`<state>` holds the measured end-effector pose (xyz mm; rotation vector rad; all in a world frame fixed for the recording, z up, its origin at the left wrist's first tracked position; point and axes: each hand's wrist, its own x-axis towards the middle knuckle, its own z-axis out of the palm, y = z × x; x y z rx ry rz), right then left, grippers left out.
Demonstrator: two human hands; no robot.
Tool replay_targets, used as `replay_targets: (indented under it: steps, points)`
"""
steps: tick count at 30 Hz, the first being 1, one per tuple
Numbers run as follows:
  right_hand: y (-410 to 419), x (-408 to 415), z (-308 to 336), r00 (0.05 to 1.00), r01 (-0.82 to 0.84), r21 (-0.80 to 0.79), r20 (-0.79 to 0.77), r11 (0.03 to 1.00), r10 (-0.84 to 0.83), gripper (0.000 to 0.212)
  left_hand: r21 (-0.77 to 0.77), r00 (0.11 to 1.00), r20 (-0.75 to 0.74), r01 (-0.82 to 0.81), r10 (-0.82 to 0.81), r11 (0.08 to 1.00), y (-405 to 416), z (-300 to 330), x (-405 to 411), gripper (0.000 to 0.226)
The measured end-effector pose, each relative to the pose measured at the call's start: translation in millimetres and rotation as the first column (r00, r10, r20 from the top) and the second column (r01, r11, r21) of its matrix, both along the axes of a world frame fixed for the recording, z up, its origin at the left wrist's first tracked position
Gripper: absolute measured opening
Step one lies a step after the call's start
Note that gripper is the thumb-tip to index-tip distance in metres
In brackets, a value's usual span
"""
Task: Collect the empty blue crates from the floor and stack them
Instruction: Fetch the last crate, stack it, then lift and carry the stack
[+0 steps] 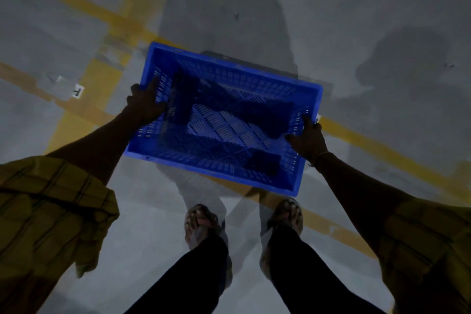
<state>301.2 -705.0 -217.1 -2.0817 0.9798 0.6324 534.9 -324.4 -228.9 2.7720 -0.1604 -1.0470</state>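
As we look down past our own arms, we see 1 blue crate (pixel 224 120) held in front of us, over the grey floor (pixel 356 7) and just ahead of our feet. Its walls and base are perforated with slots, and we see nothing inside it but shadow. It sits turned at an angle to us, its far left corner over a yellow painted line (pixel 102 84).

Our left hand (pixel 146 104) grips the crate's left short wall, fingers curled over the rim and into the inside. Our right hand (pixel 308 139) grips the opposite short wall the same way, so the 2 hands are well apart, each clamped on the crate.

Both forearms come out of yellow checked sleeves (pixel 51 211). Below the crate stand our 2 sandalled feet (pixel 201 222) and dark trouser legs. Yellow lines cross the floor, a small white tag (pixel 78 90) lies to the left, and shadows of people fall across the concrete.
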Motion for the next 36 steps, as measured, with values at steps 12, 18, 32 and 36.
replay_targets:
  steps: [12,18,32,36]
  points:
    - [-22,-10,87,0.996,-0.093,-0.099,-0.003,0.991,0.093,0.086,-0.071,0.999,0.028,0.037,-0.035,0.997,24,87,-18,0.082]
    - [-26,-16,222,0.984,-0.172,-0.151,0.03,0.973,0.178,0.087,-0.087,0.989,0.104,0.113,-0.104,0.99,28,238,-39,0.089]
    - [-21,-147,533,0.985,0.057,-0.368,0.174,0.928,0.008,0.072,-0.131,0.864,0.336,0.437,-0.375,0.89,-6,558,-98,0.066]
    - [-15,-211,567,0.957,0.182,-0.389,0.282,0.903,-0.072,0.065,-0.192,0.822,0.374,0.523,-0.431,0.831,-21,587,-115,0.065]
